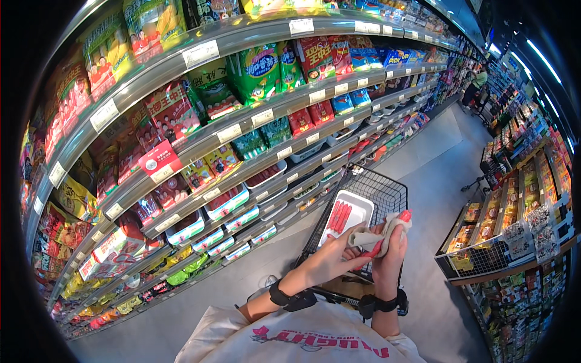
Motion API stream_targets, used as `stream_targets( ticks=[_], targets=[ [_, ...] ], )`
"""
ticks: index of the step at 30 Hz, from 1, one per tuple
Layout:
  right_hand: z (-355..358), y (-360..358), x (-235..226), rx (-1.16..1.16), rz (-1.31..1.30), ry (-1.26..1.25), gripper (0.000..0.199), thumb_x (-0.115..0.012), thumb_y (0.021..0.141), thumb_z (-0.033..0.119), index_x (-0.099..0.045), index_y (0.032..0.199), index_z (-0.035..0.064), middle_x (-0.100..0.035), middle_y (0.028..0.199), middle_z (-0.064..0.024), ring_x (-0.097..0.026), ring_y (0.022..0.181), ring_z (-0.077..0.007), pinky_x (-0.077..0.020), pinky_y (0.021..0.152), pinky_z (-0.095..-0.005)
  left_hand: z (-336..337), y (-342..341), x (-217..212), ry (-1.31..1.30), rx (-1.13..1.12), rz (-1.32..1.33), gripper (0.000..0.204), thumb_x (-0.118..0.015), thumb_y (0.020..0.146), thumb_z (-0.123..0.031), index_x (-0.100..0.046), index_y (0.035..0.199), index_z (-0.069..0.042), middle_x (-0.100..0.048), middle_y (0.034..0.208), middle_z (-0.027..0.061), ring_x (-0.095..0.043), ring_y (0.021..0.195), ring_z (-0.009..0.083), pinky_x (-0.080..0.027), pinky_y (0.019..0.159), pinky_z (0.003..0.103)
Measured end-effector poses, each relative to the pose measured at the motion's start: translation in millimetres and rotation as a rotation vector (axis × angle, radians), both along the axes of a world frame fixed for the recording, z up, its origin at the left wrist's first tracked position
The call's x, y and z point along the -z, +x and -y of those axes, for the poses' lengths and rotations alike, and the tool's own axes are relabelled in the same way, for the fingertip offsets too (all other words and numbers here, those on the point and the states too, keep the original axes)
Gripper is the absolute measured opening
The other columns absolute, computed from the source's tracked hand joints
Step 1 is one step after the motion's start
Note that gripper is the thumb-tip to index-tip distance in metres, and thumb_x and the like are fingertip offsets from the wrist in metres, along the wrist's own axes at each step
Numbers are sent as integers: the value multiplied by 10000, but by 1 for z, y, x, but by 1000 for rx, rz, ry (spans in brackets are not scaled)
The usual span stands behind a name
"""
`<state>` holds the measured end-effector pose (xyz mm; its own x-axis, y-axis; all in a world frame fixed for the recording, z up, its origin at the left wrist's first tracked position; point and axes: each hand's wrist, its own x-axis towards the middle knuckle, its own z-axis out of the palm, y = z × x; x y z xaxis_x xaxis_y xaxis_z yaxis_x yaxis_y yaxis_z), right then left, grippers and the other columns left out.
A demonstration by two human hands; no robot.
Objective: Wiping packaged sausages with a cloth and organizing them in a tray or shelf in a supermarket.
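Both of my hands are raised over a black wire shopping cart. My right hand is closed round a red-wrapped sausage, with a greyish cloth folded about it. The sausage's red ends stick out at the top and lower down between the hands. My left hand pinches the cloth and touches the sausage's lower part. Below them in the cart lies a white tray, with several red sausages side by side in it.
A long curved shelf unit with bagged snacks and white trays runs along the left. On the right stands a wire display bin of packaged goods. A person is far down the aisle floor.
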<state>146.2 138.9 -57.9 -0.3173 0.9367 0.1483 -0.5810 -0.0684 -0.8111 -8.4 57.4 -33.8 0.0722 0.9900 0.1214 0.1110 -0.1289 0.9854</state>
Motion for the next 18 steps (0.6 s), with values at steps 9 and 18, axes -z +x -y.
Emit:
stream_targets(
  ticks=[9, 18],
  targets=[
    [-32, 22, 25, 293, -61, -153, 391, -451, 1043, 433, -532, 1211, 89, -608, 1103, -72, -611, 988, -172, -504, 791, -317, -15, -2, 18, 1, 31, -191, 741, -712, 896, -136, -292, 1483, 30, -680, 814, 130, -653, 691, 201, -526, 652, 325],
    [-46, 20, 78, 144, 271, -330, 410, -608, 983, 335, -544, 1219, 6, -617, 1123, -81, -624, 994, -165, -515, 851, -301, -28, -8, 58, -33, -322, 7, 637, -695, 906, -73, -378, 1455, -16, -627, 771, 49, -565, 668, 82, -478, 636, 247]
  ],
)
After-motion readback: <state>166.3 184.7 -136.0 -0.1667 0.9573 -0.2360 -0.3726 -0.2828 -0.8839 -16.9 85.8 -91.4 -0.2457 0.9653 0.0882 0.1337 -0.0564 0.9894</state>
